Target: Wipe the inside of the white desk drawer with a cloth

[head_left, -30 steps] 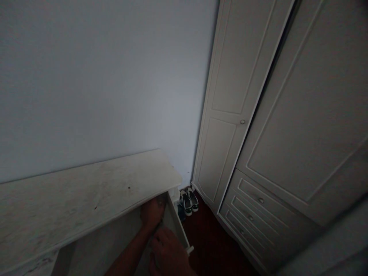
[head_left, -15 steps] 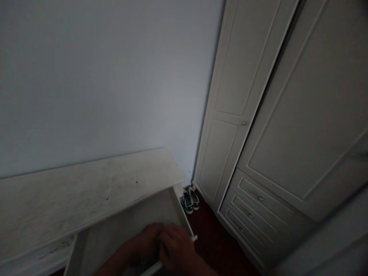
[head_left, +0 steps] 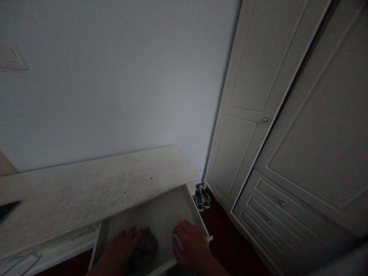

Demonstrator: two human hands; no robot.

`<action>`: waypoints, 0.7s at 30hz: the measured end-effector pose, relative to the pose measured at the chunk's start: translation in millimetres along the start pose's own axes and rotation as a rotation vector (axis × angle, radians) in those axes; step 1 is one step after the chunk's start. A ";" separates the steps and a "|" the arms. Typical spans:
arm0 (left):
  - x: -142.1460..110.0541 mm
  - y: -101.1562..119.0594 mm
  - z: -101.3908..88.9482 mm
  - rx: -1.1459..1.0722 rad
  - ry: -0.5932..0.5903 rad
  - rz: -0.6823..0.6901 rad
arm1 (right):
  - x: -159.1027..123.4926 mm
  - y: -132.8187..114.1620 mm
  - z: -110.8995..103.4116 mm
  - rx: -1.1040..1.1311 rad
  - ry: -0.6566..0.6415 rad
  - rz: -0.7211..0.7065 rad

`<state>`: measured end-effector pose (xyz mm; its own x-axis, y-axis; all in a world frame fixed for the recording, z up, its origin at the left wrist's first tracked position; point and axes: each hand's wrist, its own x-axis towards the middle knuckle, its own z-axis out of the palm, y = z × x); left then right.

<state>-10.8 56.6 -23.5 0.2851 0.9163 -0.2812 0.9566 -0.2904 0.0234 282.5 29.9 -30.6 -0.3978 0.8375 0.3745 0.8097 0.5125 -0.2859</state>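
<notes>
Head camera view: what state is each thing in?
White wooden dresser drawer: pulled open
Grey cloth-like bundle: crumpled
Left hand: fingers extended, seemingly touching the bundle
Right hand: curled around a small pale object, unidentifiable
Three white knobbed wardrobe drawers: shut
Dark, white-trimmed shoes: side by side

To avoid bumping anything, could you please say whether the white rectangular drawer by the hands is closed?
No, the white rectangular drawer stands pulled out from under the worn white dresser top, its inside showing.

A room in a home, likely a bedroom: a panelled wardrobe [head_left: 243,157] and, beyond the right corner of a dresser [head_left: 94,184], shoes [head_left: 202,198] on the floor [head_left: 225,234].
</notes>
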 end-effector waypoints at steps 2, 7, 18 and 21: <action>17.6 11.0 -10.2 0.002 0.017 -0.021 | -1.1 0.4 2.6 -0.022 0.002 -0.001; 84.0 35.7 -27.2 -0.162 0.176 -0.091 | -1.4 1.3 10.0 -0.062 0.027 -0.006; 147.2 140.9 -49.1 -0.111 0.237 0.101 | -2.7 10.1 30.0 -0.119 -0.021 -0.035; 134.8 142.6 -45.2 -0.060 0.196 0.156 | -4.0 8.7 28.9 -0.109 -0.011 -0.017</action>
<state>166.7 151.1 -14.7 0.4301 0.8994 -0.0781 0.9003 -0.4209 0.1105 278.7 36.5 -60.1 -0.4163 0.8309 0.3692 0.8446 0.5037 -0.1816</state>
